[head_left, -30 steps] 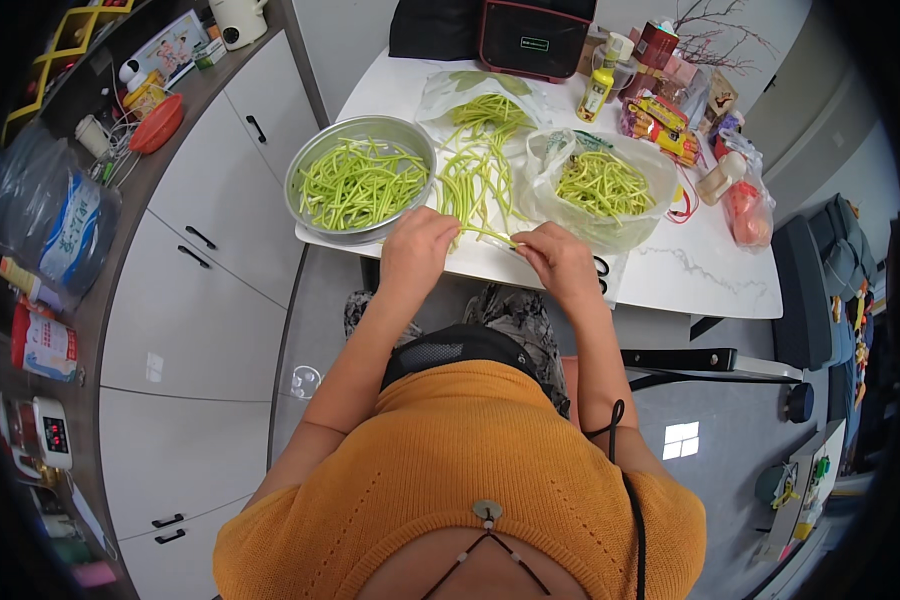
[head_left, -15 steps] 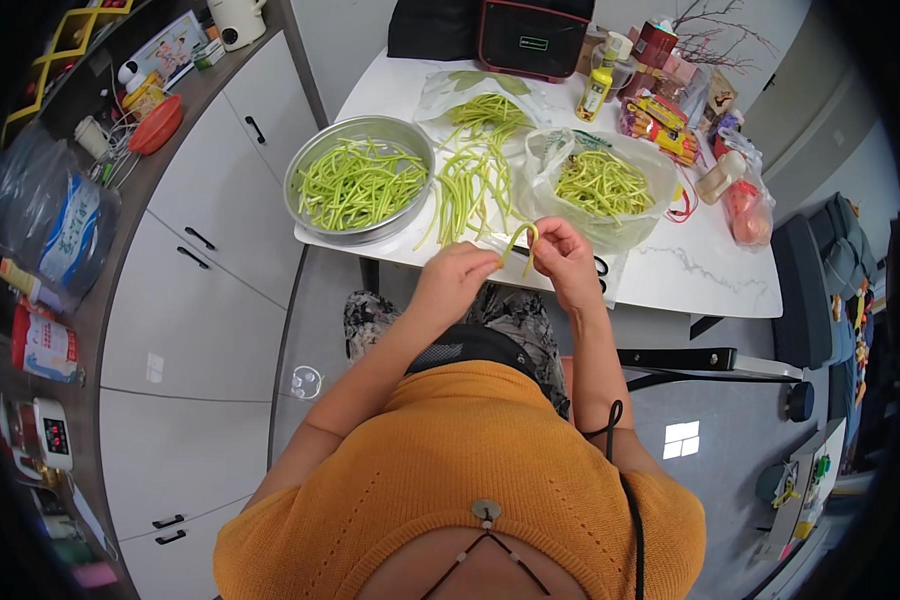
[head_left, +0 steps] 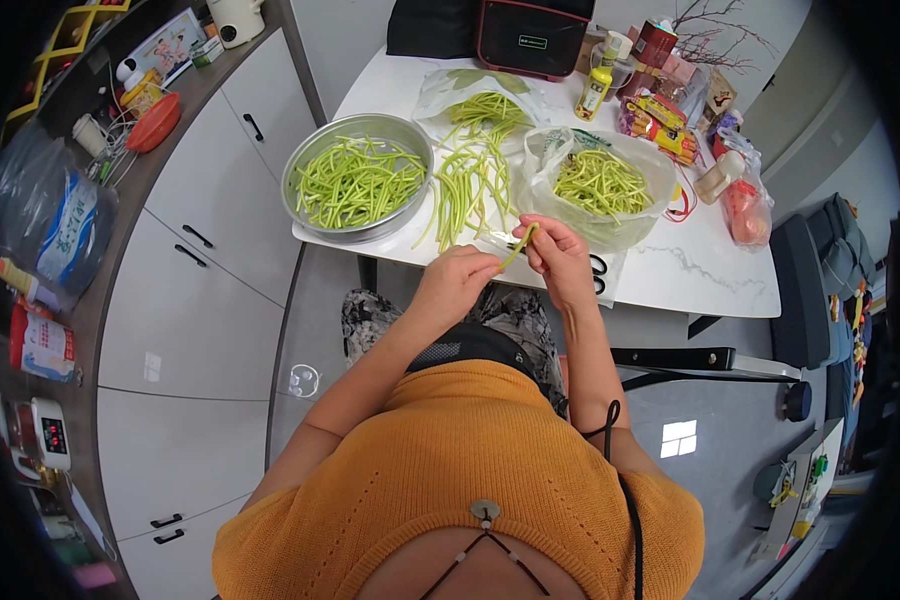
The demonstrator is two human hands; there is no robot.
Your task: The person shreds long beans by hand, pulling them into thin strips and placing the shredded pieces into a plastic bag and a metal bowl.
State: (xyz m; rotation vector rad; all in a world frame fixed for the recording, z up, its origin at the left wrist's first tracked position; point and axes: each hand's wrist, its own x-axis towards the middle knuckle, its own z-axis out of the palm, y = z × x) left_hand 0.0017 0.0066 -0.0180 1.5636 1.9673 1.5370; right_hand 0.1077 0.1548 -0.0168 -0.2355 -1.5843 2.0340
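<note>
A thin green vegetable stem [head_left: 518, 250] stretches between my hands just beyond the table's near edge. My left hand [head_left: 454, 288] pinches its lower end, and my right hand [head_left: 562, 262] grips the upper end between thumb and fingers. On the left of the table stands a round metal bowl [head_left: 289, 186] filled with short green stem pieces [head_left: 358, 182]. Longer stems [head_left: 458, 202] lie in a bundle beside it, reaching back to an opened plastic bag [head_left: 434, 104]. Right of the bundle, a whitish plastic bag [head_left: 625, 228] holds yellowish-green pieces [head_left: 602, 182]. Black-handled scissors [head_left: 598, 274] lie partly behind my right hand.
The white table [head_left: 715, 275] also carries a yellow bottle [head_left: 594, 92], snack packets [head_left: 660, 130], and a dark red appliance [head_left: 535, 38] at the back. White cabinets [head_left: 195, 320] stand to the left. A black bar [head_left: 675, 357] juts out on the right.
The stem was bent in a loop at my right hand; now it runs straighter between both hands. My right hand has tilted slightly, while my left has barely shifted.
</note>
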